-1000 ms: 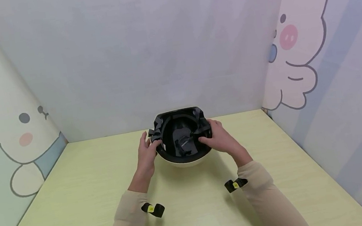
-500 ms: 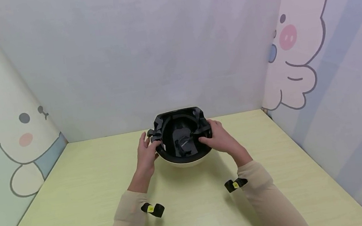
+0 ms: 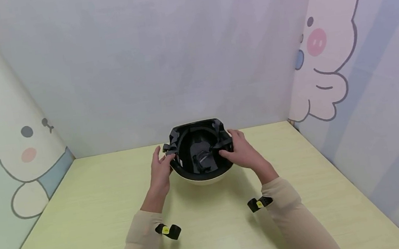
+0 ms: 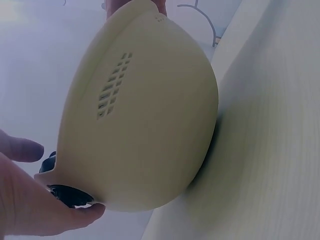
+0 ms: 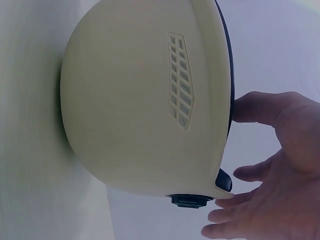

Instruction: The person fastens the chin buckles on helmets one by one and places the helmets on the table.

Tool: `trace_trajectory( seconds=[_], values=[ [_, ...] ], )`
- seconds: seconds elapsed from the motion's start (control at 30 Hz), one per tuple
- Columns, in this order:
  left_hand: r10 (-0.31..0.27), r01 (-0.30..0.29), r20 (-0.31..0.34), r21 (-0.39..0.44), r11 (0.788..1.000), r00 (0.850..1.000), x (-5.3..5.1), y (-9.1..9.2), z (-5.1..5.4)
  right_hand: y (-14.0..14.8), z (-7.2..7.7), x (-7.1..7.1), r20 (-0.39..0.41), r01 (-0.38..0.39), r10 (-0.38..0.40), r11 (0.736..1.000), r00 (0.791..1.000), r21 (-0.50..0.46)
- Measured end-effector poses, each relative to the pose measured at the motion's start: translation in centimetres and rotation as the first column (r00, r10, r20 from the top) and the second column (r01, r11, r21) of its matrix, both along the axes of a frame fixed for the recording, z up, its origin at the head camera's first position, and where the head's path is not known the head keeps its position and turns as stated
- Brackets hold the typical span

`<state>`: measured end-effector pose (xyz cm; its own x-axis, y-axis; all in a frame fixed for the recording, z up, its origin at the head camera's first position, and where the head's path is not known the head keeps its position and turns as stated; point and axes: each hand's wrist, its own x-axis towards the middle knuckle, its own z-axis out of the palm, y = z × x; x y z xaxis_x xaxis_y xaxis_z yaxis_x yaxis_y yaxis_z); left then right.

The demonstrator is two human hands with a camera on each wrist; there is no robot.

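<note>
A cream helmet (image 3: pixel 203 181) with a black lining lies upside down on the table, its opening facing up, in the middle of the head view. My left hand (image 3: pixel 159 175) is at its left rim, the thumb by the edge; in the left wrist view a fingertip reaches the shell (image 4: pixel 145 115) beside a dark part. The right hand (image 3: pixel 243 151) holds the right rim, its thumb over the inner edge; in the right wrist view its fingers (image 5: pixel 252 172) extend by the rim's corner. Black straps (image 3: pixel 223 141) lie along the sides. Something glossy and transparent sits inside, its kind unclear.
The pale wooden table (image 3: pixel 213 239) runs to a plain back wall (image 3: pixel 161 54) just behind the helmet. Side walls carry cartoon animals (image 3: pixel 11 143). Black bands with yellow tags hang at both sleeves.
My left thumb has drawn back slightly to the left along the rim. The helmet and right hand stay almost where they were.
</note>
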<state>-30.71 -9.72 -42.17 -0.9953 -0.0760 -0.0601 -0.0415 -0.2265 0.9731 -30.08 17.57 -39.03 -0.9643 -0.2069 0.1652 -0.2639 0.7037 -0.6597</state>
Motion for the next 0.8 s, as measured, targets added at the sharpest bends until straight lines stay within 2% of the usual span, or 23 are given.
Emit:
trace_trajectory(
  seconds=[0.2, 0.3, 0.4, 0.5, 0.6, 0.7, 0.8],
  values=[
    [0.011, -0.011, 0.008, 0.018, 1.000, 1.000, -0.4, -0.5, -0.7, -0.6, 0.1, 0.3, -0.065, -0.024, 0.027, 0.998, 0.998, 0.058],
    [-0.001, 0.000, 0.010, 0.019, 1.000, 1.000, -0.6, -0.8, -1.0, -0.8, 0.2, 0.3, -0.082, -0.022, 0.029, 0.997, 0.996, 0.079],
    [-0.007, 0.007, 0.007, 0.023, 1.000, 1.000, -1.0, -1.1, -1.0, -1.1, 0.7, 0.0, -0.087, -0.033, 0.041, 0.995, 0.995, 0.094],
    [-0.004, 0.004, 0.013, 0.025, 1.000, 1.000, -1.6, -1.3, -0.8, -1.6, 1.5, -0.7, -0.075, -0.084, 0.095, 0.986, 0.993, 0.141],
    [-0.002, 0.001, 0.028, 0.036, 0.999, 1.000, -2.0, -1.5, -0.6, -2.3, 2.1, -1.4, -0.032, -0.175, 0.189, 0.952, 0.982, 0.253],
    [0.000, -0.003, 0.042, 0.066, 0.998, 0.999, -2.2, -1.5, -0.4, -3.2, 2.4, -2.0, 0.045, -0.284, 0.289, 0.884, 0.956, 0.370],
    [0.005, -0.009, 0.045, 0.091, 0.996, 0.999, -2.1, -1.4, -0.4, -4.1, 2.2, -2.6, 0.121, -0.367, 0.350, 0.826, 0.929, 0.427]
  ],
)
